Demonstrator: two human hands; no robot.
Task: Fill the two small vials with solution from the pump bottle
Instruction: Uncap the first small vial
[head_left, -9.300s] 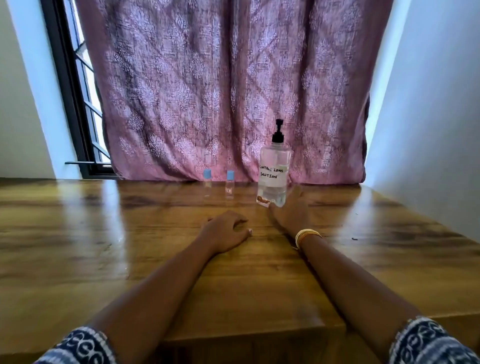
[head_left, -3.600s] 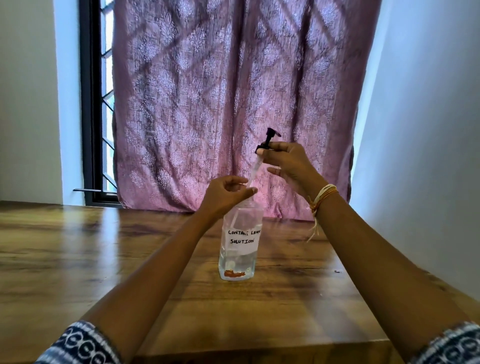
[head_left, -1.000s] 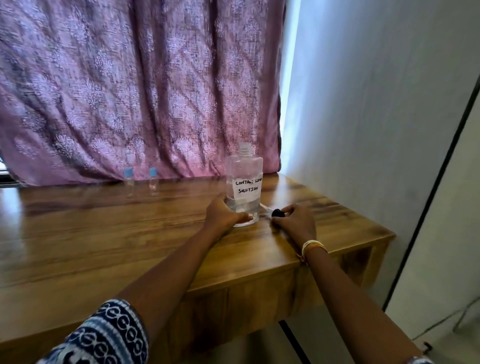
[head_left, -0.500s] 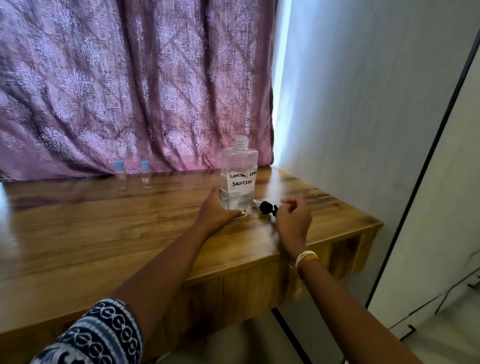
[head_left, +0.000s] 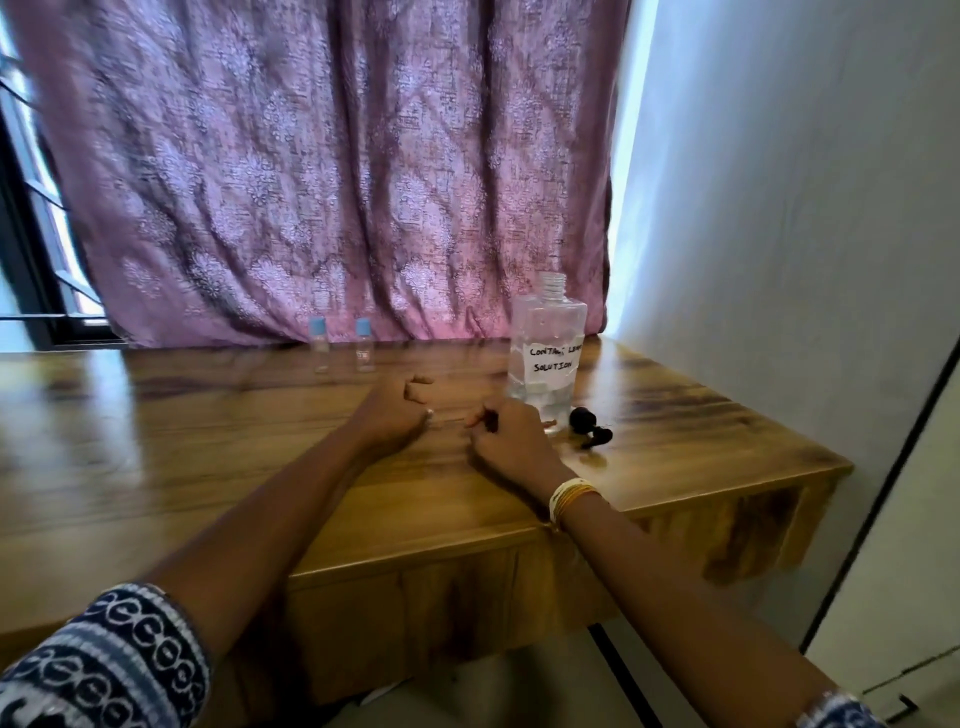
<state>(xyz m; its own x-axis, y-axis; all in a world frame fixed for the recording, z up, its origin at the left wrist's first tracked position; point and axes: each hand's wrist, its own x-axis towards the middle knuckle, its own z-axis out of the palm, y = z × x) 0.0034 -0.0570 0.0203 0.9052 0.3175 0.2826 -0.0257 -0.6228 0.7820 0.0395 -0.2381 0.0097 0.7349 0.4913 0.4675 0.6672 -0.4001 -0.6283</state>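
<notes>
- Fingers of our left hand (head_left: 392, 415) are loosely curled and hold nothing, resting on the table (head_left: 156, 457); our right hand (head_left: 511, 441) is half curled beside it, with something small and dark at its fingertips that we cannot identify or confirm as gripped.
- We see the pump bottle (head_left: 546, 353) standing uncapped just beyond our right hand, its pump head (head_left: 589, 428) lying on the wood beside it.
- We judge the bottle rigid, smooth and light, being mostly empty; its flat sides seem the best place to hold it.
- Both vials (head_left: 318, 345) (head_left: 363, 344) stand capped near the curtain (head_left: 337, 182), small, light and easily toppled; we would pinch each by its body.
- Motion blur hides their fill level and the pump's tube.
</notes>
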